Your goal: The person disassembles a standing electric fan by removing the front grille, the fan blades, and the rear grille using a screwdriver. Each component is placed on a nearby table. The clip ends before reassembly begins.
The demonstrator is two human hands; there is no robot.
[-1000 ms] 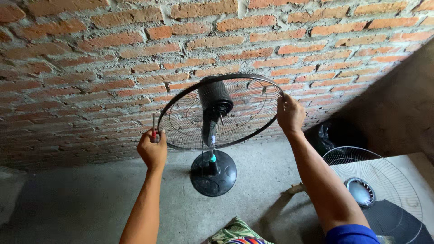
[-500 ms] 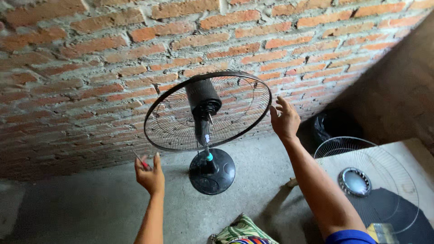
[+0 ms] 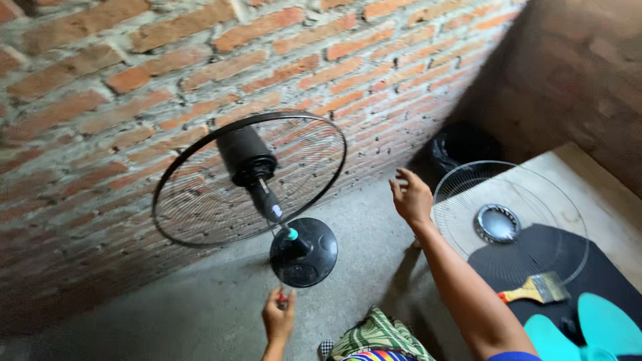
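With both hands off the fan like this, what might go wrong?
1. The stand fan tilts on its round base with neither hand touching it; it may tip toward the brick wall.
2. The right hand is open in the air, the left hand low and holding a small red object, so catching the fan could be slow.
3. The loose front grille, paintbrush and teal blade lie close by and could be knocked.

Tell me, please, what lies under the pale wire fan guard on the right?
Under the pale wire fan guard lie a bare light board and a black mat; the paintbrush overlaps its rim.
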